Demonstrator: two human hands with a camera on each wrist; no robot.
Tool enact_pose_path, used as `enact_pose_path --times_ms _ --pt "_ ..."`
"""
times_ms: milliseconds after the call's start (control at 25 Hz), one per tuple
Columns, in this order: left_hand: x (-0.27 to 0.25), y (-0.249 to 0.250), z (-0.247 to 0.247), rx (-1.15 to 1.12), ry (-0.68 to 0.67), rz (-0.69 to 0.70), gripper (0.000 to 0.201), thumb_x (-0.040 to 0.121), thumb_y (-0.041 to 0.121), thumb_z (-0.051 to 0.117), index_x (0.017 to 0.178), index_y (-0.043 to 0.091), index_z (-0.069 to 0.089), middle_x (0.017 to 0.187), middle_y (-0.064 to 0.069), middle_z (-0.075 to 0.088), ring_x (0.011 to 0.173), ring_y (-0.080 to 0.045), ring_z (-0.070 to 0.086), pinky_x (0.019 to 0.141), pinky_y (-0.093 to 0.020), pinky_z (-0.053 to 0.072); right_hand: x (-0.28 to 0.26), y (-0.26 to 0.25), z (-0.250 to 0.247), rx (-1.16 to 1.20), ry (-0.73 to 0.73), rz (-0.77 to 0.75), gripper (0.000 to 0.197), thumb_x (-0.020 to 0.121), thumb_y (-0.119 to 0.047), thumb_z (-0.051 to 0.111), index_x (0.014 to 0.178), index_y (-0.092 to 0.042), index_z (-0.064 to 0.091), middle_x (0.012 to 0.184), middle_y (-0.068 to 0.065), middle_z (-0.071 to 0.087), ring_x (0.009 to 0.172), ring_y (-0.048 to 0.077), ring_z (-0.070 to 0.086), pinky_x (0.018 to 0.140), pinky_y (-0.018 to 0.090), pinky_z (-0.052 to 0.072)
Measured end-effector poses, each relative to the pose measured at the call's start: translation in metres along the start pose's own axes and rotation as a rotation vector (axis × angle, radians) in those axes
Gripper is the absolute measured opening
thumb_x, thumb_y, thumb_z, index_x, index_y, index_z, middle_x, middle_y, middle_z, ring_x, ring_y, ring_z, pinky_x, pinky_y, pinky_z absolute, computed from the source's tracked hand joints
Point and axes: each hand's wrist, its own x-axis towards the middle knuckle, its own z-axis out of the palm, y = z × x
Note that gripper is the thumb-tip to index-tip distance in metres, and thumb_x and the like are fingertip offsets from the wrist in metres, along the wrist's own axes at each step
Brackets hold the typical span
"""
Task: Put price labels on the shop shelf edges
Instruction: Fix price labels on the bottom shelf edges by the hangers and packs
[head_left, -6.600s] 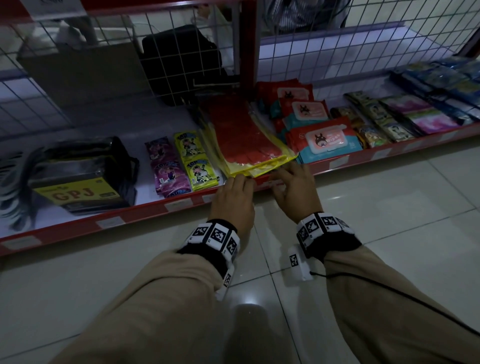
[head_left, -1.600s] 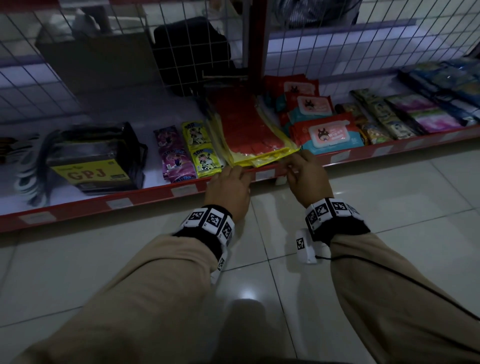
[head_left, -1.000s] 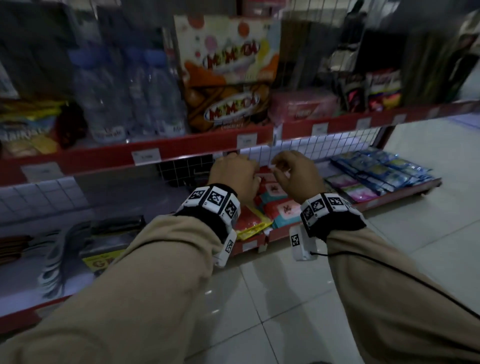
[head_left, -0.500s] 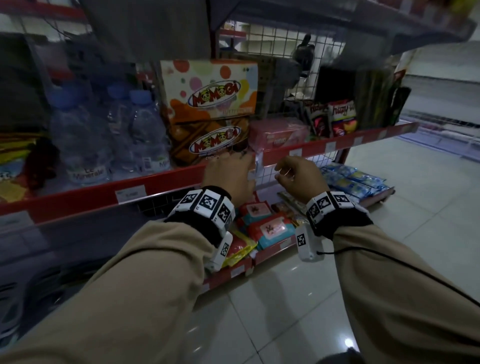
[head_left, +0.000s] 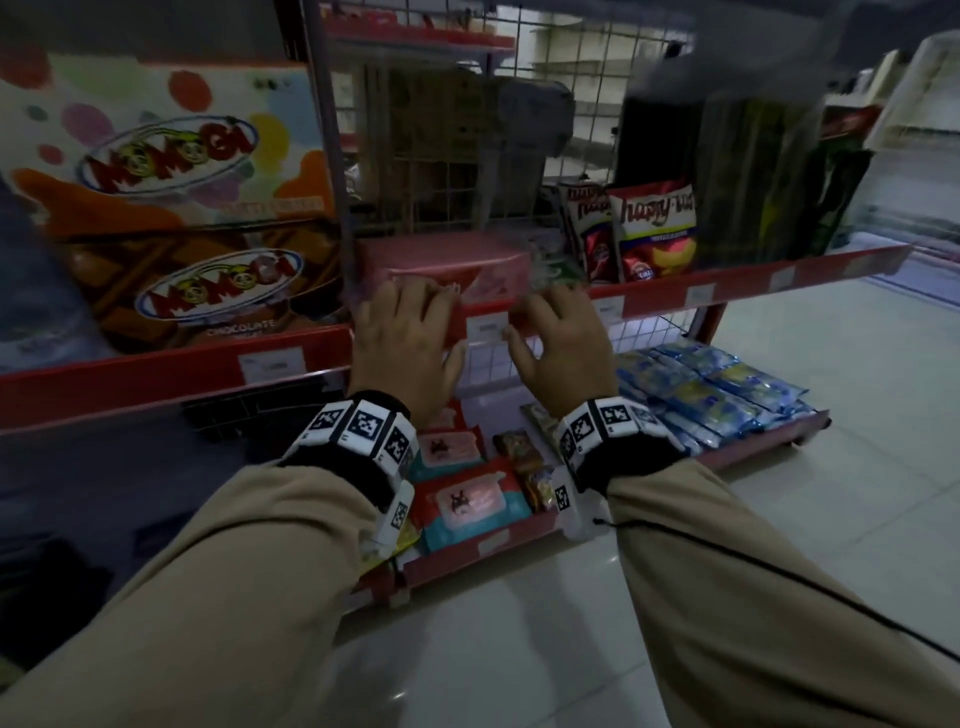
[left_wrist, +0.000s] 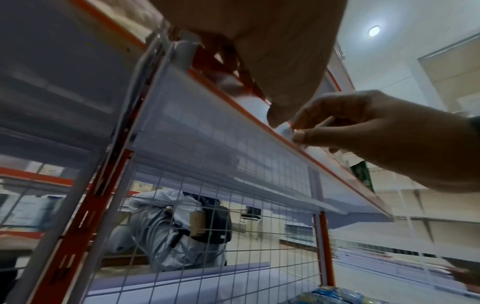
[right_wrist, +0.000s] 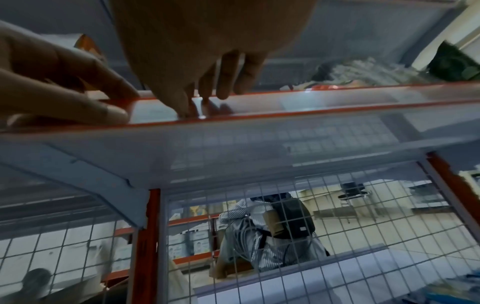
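Both hands are at the red front edge (head_left: 654, 304) of the middle shelf. A white price label (head_left: 485, 328) sits in the edge strip between them. My left hand (head_left: 415, 312) lies over the edge just left of the label, its fingers (right_wrist: 111, 90) fairly straight on the strip. My right hand (head_left: 540, 319) is just right of the label. In the left wrist view its thumb and forefinger (left_wrist: 298, 134) pinch the label's right end (left_wrist: 283, 129) against the strip. More white labels (head_left: 270, 364) sit along the same edge.
On the middle shelf stand Momogi boxes (head_left: 171, 218), a pink pack (head_left: 452, 265) and snack bags (head_left: 649, 228). The bottom shelf holds wipes packs (head_left: 467, 499) and blue packets (head_left: 711, 395). A person (right_wrist: 270, 230) stands behind the wire mesh back. Tiled floor (head_left: 519, 649) lies below.
Both hands have risen from the bottom shelf edge to the middle shelf edge and shifted right along it. The right hand now pinches a label there.
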Motion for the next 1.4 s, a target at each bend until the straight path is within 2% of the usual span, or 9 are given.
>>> enact_pose_path --times_ms 120,240,400,520,640,800,1000,1280,1400 --pt "0.004 0.006 0.014 0.075 0.057 -0.051 0.044 0.079 0.043 0.060 0.115 0.017 0.058 0.112 -0.007 0.054 0.099 -0.030 0.039 0.078 -0.042 0.032 -0.003 0.020 0.017 0.035 0.120 -0.133 0.021 0.088 -0.024 0.060 0.098 -0.006 0.065 0.098 0.014 0.060 0.086 0.032 0.052 0.073 0.039 0.043" --pt "0.000 0.010 0.021 0.125 0.084 -0.068 0.047 0.082 0.044 0.057 0.120 0.018 0.057 0.115 -0.006 0.054 0.102 -0.029 0.039 0.083 -0.042 0.034 -0.002 0.030 0.026 0.067 0.168 -0.163 0.025 0.086 -0.027 0.062 0.101 -0.008 0.065 0.099 0.014 0.059 0.087 0.033 0.052 0.073 0.040 0.043" --pt "-0.004 0.017 0.021 0.149 0.111 -0.117 0.048 0.084 0.043 0.056 0.125 0.018 0.055 0.121 -0.008 0.052 0.106 -0.030 0.040 0.090 -0.042 0.036 0.009 0.027 0.023 0.113 0.106 -0.105 0.032 0.077 -0.038 0.063 0.094 -0.011 0.061 0.098 0.014 0.055 0.090 0.031 0.048 0.074 0.040 0.039" --pt "-0.006 0.025 0.018 0.179 0.113 -0.143 0.045 0.086 0.041 0.055 0.125 0.021 0.056 0.123 -0.008 0.053 0.106 -0.031 0.041 0.088 -0.044 0.036 0.015 0.025 0.018 0.092 0.078 -0.101 0.037 0.072 -0.046 0.062 0.085 -0.013 0.053 0.093 0.010 0.051 0.090 0.026 0.041 0.074 0.039 0.032" --pt "-0.009 0.028 0.014 0.192 0.164 -0.123 0.035 0.085 0.035 0.061 0.118 0.022 0.064 0.114 -0.005 0.059 0.103 -0.028 0.044 0.087 -0.042 0.031 0.017 0.027 0.016 0.094 0.064 -0.116 0.036 0.073 -0.047 0.060 0.084 -0.014 0.051 0.089 0.007 0.050 0.088 0.026 0.042 0.075 0.039 0.031" --pt "-0.009 0.031 0.006 0.114 0.183 -0.065 0.025 0.081 0.021 0.067 0.106 0.016 0.068 0.098 -0.005 0.061 0.091 -0.024 0.046 0.080 -0.036 0.031 0.017 0.025 0.012 0.163 0.028 -0.199 0.031 0.076 -0.039 0.060 0.092 -0.013 0.058 0.093 0.007 0.055 0.088 0.028 0.049 0.076 0.038 0.032" --pt "-0.003 0.033 -0.002 0.134 0.108 -0.083 0.027 0.082 0.027 0.064 0.106 0.017 0.068 0.095 -0.004 0.059 0.090 -0.026 0.052 0.080 -0.037 0.032 0.016 0.019 0.008 0.216 0.019 -0.254 0.020 0.080 -0.028 0.061 0.094 -0.013 0.064 0.093 0.004 0.062 0.086 0.026 0.054 0.078 0.036 0.035" --pt "-0.002 0.031 -0.002 0.087 0.094 -0.065 0.026 0.077 0.033 0.058 0.098 0.021 0.065 0.095 0.001 0.057 0.093 -0.023 0.052 0.082 -0.035 0.026 0.017 0.007 0.006 0.176 -0.097 -0.157 0.028 0.075 -0.037 0.060 0.094 -0.017 0.060 0.099 0.005 0.054 0.096 0.028 0.048 0.079 0.037 0.031" --pt "-0.001 0.026 0.001 0.070 0.094 -0.071 0.026 0.079 0.034 0.059 0.099 0.019 0.065 0.094 0.000 0.057 0.093 -0.024 0.052 0.082 -0.036 0.027 0.025 0.008 0.000 0.149 -0.181 -0.162 0.026 0.078 -0.039 0.059 0.096 -0.020 0.060 0.099 0.001 0.057 0.101 0.028 0.047 0.082 0.039 0.030"
